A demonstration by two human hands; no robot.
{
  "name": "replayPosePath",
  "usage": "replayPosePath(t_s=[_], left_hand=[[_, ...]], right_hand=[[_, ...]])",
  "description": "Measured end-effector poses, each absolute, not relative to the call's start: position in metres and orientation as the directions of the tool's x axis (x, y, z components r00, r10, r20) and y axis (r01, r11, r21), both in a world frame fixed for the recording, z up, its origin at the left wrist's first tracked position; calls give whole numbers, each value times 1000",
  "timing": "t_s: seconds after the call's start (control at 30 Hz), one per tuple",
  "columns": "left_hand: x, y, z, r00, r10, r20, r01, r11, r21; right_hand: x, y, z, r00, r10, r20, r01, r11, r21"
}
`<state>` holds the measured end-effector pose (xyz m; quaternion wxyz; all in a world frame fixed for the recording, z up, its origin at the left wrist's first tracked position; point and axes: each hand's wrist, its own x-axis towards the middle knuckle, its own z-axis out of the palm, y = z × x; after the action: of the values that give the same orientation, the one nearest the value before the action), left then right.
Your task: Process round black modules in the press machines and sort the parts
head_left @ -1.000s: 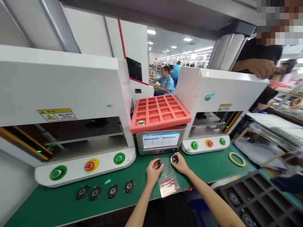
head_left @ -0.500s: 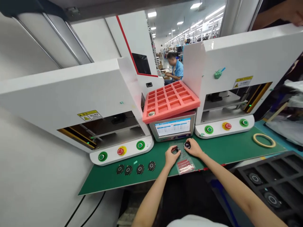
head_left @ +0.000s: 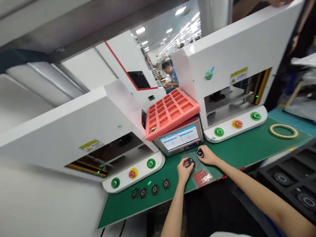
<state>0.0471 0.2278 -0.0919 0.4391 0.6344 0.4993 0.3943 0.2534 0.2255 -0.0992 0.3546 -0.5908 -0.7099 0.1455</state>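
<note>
My left hand (head_left: 184,170) pinches a small round black disc (head_left: 191,161) between its fingers. My right hand (head_left: 208,155) grips a matching black disc (head_left: 199,153) with a pale ring on its face. Both hands are just above a clear plastic bag (head_left: 196,171) lying on the green mat (head_left: 237,148). Its lower part holds a sheet of small red labels (head_left: 202,178), and my left hand covers part of the bag. Several similar black discs (head_left: 155,189) sit in a row on the mat to the left of my hands.
Two white machines (head_left: 232,59) with green and red buttons flank a touchscreen monitor (head_left: 179,140), and a red foam tray (head_left: 171,113) rests on it. A tape ring (head_left: 283,131) lies on the mat. A black compartment tray (head_left: 288,181) with discs stands at the right.
The view has swung and tilted, so the whole bench appears rotated. My hands have stayed over the bag, and the disc in my left hand now shows more clearly.
</note>
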Motion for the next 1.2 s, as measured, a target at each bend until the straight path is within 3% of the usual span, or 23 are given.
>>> replayPosePath(t_s=[0.5,1.2], left_hand=[[49,221,-83,194,961,198,551,-274,788],[51,227,-94,144,955,259,589,-293,753]], right_hand=[[255,226,-100,-60,944,325,739,260,-621],[261,231,-108,-46,946,320,740,248,-625]])
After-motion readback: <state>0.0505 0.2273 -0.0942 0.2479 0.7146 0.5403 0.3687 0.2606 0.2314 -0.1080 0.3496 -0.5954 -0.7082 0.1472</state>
